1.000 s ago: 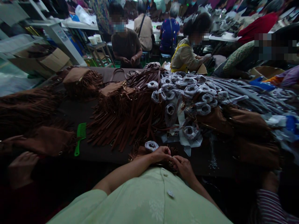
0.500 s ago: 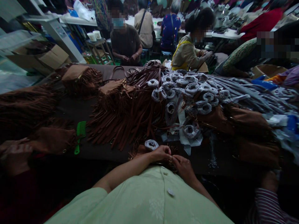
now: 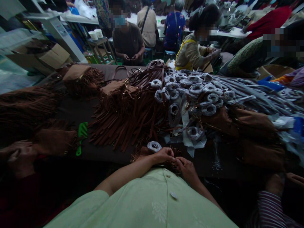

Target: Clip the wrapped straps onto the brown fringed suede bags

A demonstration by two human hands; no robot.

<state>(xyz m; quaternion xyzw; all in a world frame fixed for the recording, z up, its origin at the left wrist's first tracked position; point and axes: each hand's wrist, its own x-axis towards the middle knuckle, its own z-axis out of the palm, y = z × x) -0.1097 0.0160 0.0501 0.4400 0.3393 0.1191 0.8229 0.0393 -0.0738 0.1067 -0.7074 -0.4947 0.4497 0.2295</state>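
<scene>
Close to my body at the table's front edge lies a brown fringed bag [image 3: 142, 152], partly covered by my forearm. On its far side rests a wrapped strap coil [image 3: 154, 146]. My left hand [image 3: 165, 155] is over the bag with its fingers pinched together. Just right of it, my right hand [image 3: 185, 166] is pinched too, its fingertips nearly meeting the left ones. What the fingertips hold is too small and dark to make out.
Brown straps [image 3: 133, 120] and wrapped coils [image 3: 196, 89] are heaped across the table [image 3: 99, 158]. A green comb [image 3: 82, 137] lies left, near another person's hands [image 3: 22, 156]. Brown bags [image 3: 255, 123] are piled right, near a striped sleeve [image 3: 272, 205]. People sit opposite.
My hands have barely moved. The neighbour's hands at the left have shifted slightly right. Across the table, the person with yellow straps has raised a hand, and another hand shows at the right edge.
</scene>
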